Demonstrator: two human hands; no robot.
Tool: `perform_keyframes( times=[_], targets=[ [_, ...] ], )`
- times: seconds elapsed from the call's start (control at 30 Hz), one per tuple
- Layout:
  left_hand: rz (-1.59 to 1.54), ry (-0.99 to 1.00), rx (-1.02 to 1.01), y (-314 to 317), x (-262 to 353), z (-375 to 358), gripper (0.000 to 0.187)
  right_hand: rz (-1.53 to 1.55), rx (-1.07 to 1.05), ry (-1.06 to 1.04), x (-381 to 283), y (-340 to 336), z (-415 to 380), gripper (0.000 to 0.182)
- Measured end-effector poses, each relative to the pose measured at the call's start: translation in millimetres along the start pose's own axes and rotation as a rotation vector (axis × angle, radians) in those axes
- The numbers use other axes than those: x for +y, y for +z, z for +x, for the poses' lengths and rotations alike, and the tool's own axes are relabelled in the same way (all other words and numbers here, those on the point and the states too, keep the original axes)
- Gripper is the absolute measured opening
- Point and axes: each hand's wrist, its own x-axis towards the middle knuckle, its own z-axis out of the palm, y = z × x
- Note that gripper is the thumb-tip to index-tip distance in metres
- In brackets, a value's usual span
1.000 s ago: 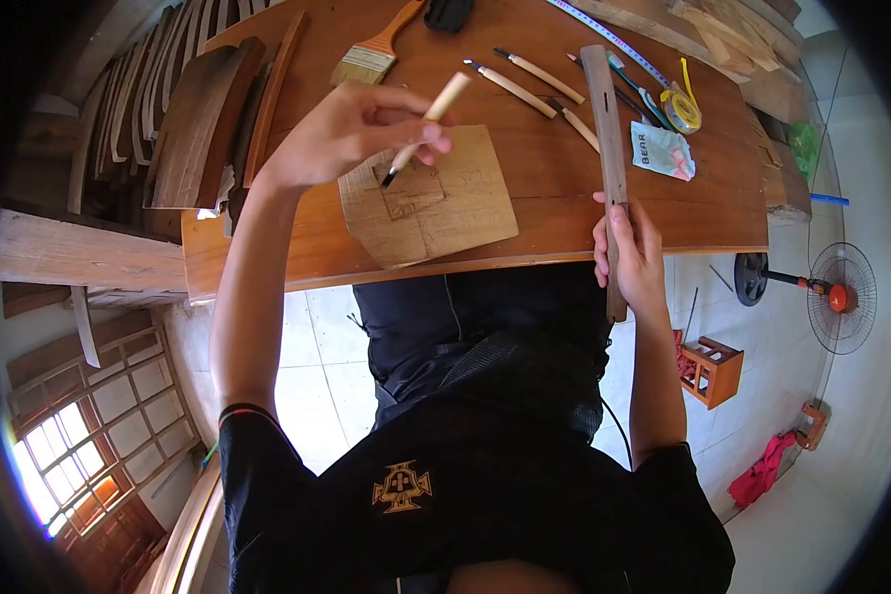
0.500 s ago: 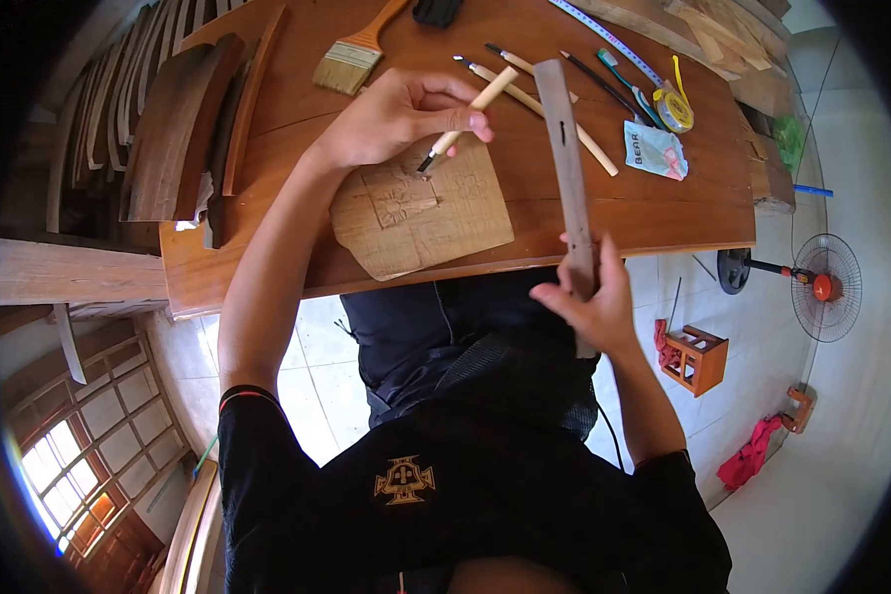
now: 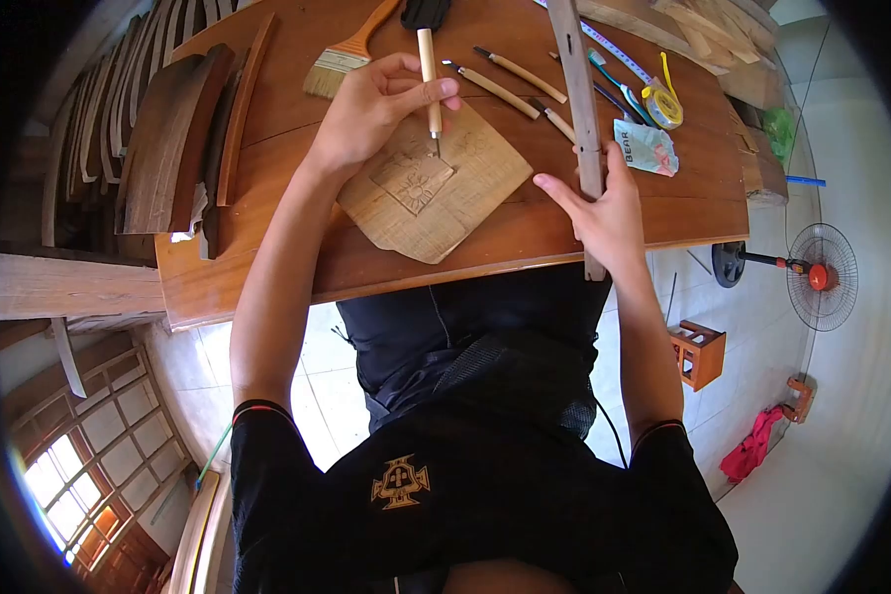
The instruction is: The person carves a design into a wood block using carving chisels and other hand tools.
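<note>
My left hand is closed around the pale wooden handle of a carving chisel, held nearly upright. Its blade tip comes down at the upper edge of a square carved design on a flat wooden board. A flower-like figure is cut inside the square. In my right hand is a long, flat wooden bar, gripped near its lower end and pointing away from me, right of the board. Several other carving chisels lie beyond the board, one partly behind the bar.
On the brown table are a wide paintbrush, a toothbrush, a yellow tape measure and a printed packet. Wooden planks are stacked at the left, more wood at the far right. A fan stands beyond the table.
The chisel has swung from slanted to nearly upright. The board has turned on the table. My right hand has moved up and away from me with the wooden bar, now over the table edge.
</note>
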Motion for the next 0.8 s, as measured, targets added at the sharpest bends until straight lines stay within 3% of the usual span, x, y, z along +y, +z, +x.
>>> perform_keyframes(
  times=[0.1,0.13,0.23,0.5,0.8],
  targets=[
    [-0.062,0.015,-0.060,0,0,0,0.027,0.289,-0.175,0.124,1,-5,-3,0.058],
    [-0.083,0.018,-0.082,0,1,1,0.027,0.380,-0.157,0.054,5,2,-5,0.053],
    [-0.086,0.025,-0.085,0,3,0,0.027,0.450,-0.242,0.106,11,4,-7,0.055],
    [-0.018,0.060,0.143,17,32,-11,0.030,0.817,-0.124,0.024,-26,8,-6,0.039],
    [-0.012,0.060,0.264,39,53,-22,0.036,0.715,-0.051,-0.305,-49,37,-7,0.050]
  ],
)
